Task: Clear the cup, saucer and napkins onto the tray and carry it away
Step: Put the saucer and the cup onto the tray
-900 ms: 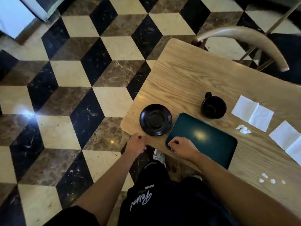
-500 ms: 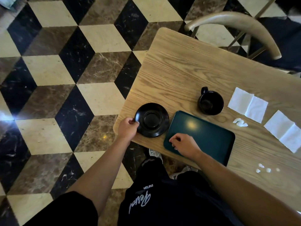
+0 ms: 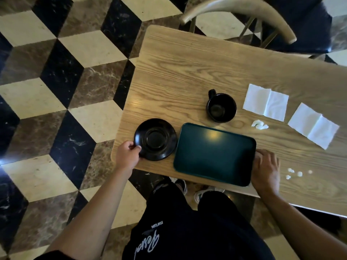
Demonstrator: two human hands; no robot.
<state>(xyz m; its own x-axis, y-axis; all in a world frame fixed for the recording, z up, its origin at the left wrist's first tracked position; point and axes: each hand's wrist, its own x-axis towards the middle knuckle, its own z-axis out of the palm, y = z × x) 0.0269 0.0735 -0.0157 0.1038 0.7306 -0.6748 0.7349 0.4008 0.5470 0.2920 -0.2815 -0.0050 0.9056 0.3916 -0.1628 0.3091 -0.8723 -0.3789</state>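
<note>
A black saucer lies on the wooden table near its left front corner. My left hand pinches the saucer's left rim. A dark green tray lies right of the saucer, with nothing on it. My right hand rests with spread fingers against the tray's right edge. A black cup stands upright behind the tray, handle to the far left. Two unfolded white napkins lie to the right of the cup.
A crumpled paper scrap lies between cup and napkins. Several small white crumbs sit right of my right hand. A wooden chair with a dark seat stands behind the table. Chequered marble floor lies to the left.
My right hand has moved from the tray's left front corner to its right edge. My left hand has come up from the table's edge and taken hold of the saucer's rim.
</note>
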